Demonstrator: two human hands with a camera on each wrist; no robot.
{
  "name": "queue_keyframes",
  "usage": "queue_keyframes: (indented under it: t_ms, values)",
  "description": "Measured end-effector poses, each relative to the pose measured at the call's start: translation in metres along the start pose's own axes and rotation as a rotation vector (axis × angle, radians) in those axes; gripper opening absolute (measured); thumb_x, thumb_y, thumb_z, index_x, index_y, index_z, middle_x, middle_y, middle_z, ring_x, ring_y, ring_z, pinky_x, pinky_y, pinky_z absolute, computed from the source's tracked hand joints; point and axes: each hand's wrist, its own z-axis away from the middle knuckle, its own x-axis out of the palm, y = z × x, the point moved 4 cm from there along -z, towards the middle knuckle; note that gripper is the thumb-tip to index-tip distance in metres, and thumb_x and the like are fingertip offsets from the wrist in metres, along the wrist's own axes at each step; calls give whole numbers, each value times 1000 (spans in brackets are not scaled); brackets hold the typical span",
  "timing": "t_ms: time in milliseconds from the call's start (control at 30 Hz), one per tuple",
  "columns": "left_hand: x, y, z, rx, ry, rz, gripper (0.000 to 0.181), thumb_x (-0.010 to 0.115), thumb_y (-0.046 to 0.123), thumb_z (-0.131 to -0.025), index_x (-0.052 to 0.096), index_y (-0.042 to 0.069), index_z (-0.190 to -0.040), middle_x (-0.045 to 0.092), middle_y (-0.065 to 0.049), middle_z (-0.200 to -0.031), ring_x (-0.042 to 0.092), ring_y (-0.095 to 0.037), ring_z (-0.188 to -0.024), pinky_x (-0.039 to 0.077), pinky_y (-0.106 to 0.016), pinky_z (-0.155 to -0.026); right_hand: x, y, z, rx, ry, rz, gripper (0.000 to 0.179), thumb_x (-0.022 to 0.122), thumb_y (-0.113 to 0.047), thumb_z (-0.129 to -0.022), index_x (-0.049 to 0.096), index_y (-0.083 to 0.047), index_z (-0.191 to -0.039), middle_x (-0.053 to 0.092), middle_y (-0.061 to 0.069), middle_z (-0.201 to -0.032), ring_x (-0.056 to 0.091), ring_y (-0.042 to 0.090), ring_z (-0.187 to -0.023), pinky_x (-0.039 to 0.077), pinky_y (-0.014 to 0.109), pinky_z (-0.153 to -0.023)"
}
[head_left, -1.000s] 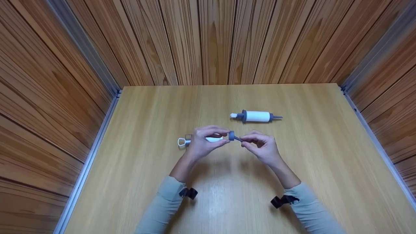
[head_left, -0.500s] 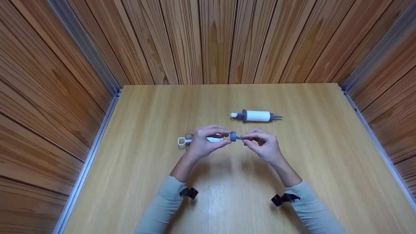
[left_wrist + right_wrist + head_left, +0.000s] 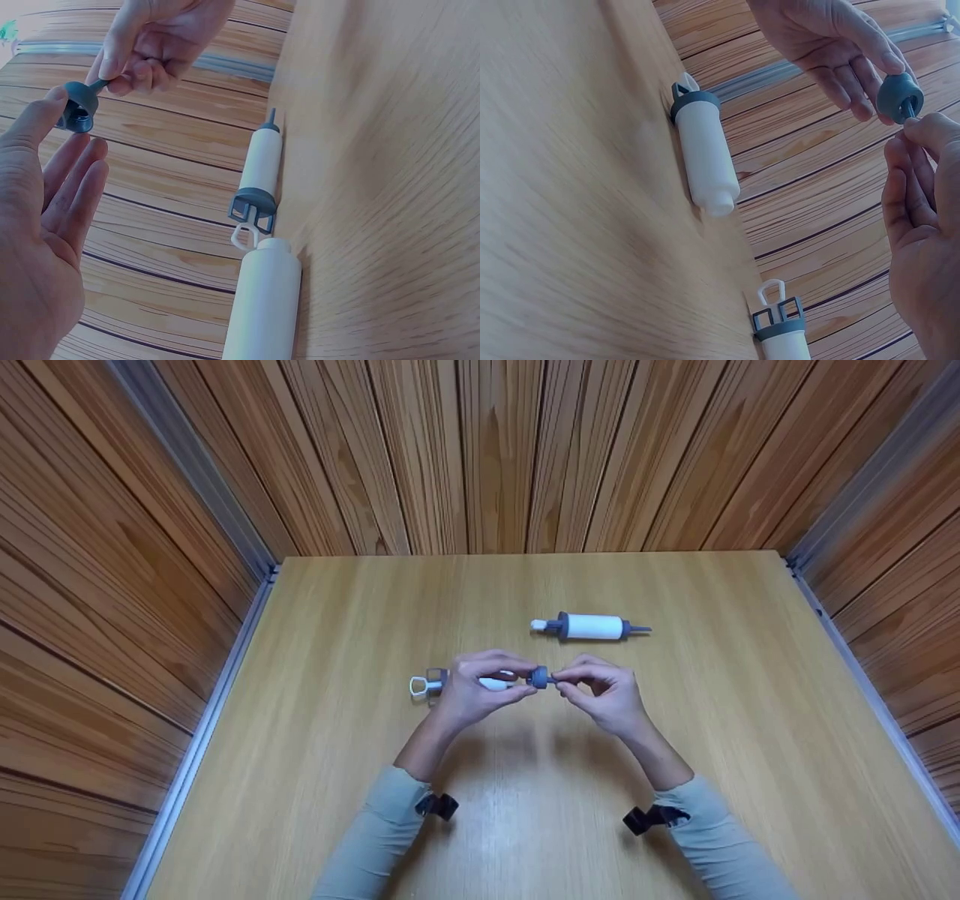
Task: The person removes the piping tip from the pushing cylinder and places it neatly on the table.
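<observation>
Wood-plank walls [image 3: 495, 457] stand around the pale worktop [image 3: 337, 607]. Above it, my left hand [image 3: 474, 690] pinches a grey cap [image 3: 538, 677] between thumb and fingers, hollow side facing left, while my right hand [image 3: 609, 696] pinches the thin stem [image 3: 100, 85] at its other end. One bare-necked white bottle [image 3: 707, 154] lies on the worktop, partly hidden by my left hand from above; farther off lies a second bottle [image 3: 595, 627] with its grey nozzle [image 3: 627, 629] on.

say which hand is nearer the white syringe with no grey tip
Left. The left hand partly covers the syringe in the head view; the right hand is farther right, beyond its bare end.
</observation>
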Motion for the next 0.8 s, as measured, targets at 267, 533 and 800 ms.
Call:
queue_keyframes:
  t_ms: [267,533,800]
  values:
    - [0,-1,0,-13,-4,-22,29,90,11,-97,86,7,-125,85,-14,-122,84,-30,-110,69,-30,-96,3,-1,-2,-4,5,4,24,71,28,-91,80,16,-109,80,-7,-105,74,5,-91,62,13,-80]
    - [1,-2,1,-44,-16,-20,29,90,15,-97,87,9,-125,86,-11,-122,83,-28,-113,69,-31,-96,8,-1,-3,-18,-25,-10,25,71,29,-90,80,15,-109,80,-7,-107,75,5,-94,64,15,-83]
    - [0,-2,1,-48,-14,-20,30,91,15,-96,87,11,-125,85,-11,-123,83,-28,-114,70,-35,-98,8,-1,-4,-10,-12,-44,24,70,31,-88,75,20,-109,80,-9,-106,74,3,-92,63,15,-84]
